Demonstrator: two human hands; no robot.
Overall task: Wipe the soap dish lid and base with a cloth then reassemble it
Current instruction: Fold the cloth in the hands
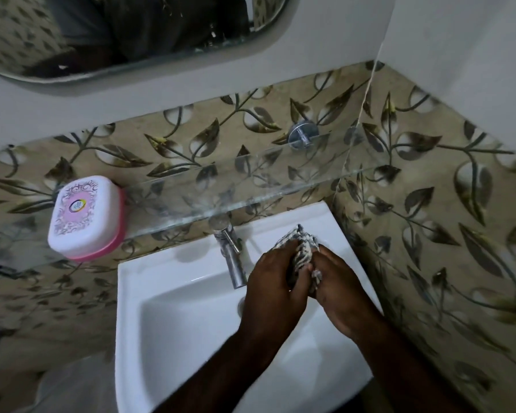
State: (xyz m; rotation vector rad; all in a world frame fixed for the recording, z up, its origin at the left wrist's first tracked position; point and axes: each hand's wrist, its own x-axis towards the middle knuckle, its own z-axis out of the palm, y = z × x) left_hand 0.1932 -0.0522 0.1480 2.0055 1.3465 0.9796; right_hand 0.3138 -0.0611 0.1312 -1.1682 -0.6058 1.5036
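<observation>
The soap dish (85, 217) stands closed on the glass shelf at the left, a white lid with a pink ornate print over a pink base. Over the right side of the sink, my left hand (276, 281) and my right hand (338, 296) both grip a bunched checked cloth (301, 247) between them. The cloth's top pokes out above my fingers; its lower part is hidden inside my hands. Both hands are well to the right of the soap dish and lower than it.
A glass shelf (251, 186) runs along the leaf-patterned tiled wall above a white sink (173, 323). A chrome tap (230, 251) stands just left of my hands. A mirror (131, 31) hangs above. The tiled corner wall is close on the right.
</observation>
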